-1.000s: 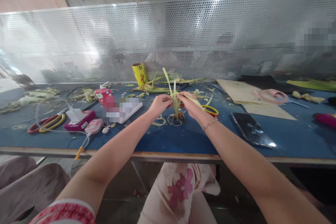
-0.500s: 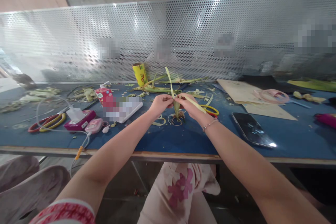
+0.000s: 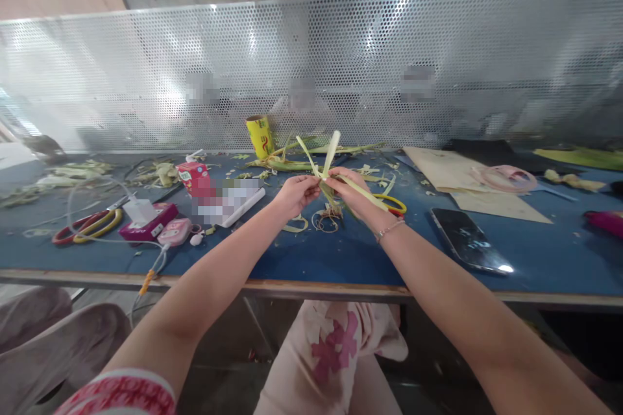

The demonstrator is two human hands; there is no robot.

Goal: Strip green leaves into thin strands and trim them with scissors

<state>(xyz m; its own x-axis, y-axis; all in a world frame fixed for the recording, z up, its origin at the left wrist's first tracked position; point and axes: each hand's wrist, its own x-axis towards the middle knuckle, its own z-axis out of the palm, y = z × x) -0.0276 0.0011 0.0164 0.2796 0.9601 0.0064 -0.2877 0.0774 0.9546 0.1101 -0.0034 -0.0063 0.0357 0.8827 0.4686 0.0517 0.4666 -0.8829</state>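
Pale green leaf strips (image 3: 331,152) are pinched between my two hands above the blue table (image 3: 311,266). Two strip ends point up and away, and another runs back over my right hand. My left hand (image 3: 298,196) closes its fingertips on the left side of the join. From the right, my right hand (image 3: 351,193) grips the strips close beside it. How they cross at the fingertips is too small to make out. Under the hands lies a thin curled loop (image 3: 325,222) with scraps. Scissors with yellow and red handles (image 3: 392,202) rest just right of my right hand.
A yellow can (image 3: 259,137) stands before the perforated metal screen (image 3: 350,45). Leftward are a red drink carton (image 3: 193,176), a purple box with a charger (image 3: 150,224) and more looped handles (image 3: 90,227). A phone (image 3: 464,240) and brown paper (image 3: 496,198) lie right.
A wider strip end now stands up at the right of the join, and the thin upright one leans further left. The green piece hanging below has swung up and is less visible.
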